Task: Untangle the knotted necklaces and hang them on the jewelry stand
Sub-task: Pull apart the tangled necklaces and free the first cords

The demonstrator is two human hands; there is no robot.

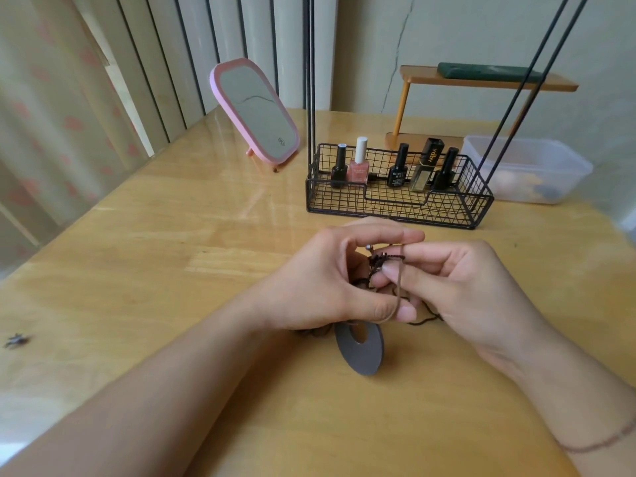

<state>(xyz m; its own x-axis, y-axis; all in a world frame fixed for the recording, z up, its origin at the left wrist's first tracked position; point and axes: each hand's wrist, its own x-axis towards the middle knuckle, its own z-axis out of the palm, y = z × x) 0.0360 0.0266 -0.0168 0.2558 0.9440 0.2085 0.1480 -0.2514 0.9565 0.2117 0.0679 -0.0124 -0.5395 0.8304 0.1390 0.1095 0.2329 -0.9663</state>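
A home dressing corner — pink-framed standing mirror (256, 111), black wire basket (395, 204) of nail-polish bottles (358, 163), glossy wooden counter (172, 235), patterned curtain (41, 115).

Open table (172, 235) is seen left of the hands, broken only by a small clip (16, 340) near the left edge. Ahead, the way is blocked by a wire basket (395, 201) of bottles (399, 166), its black rods (310, 63) rising out of view. A pink mirror (256, 110) stands back-left, a tub (530, 166) and shelf (481, 80) back-right. A bare strip lies between hands and basket.
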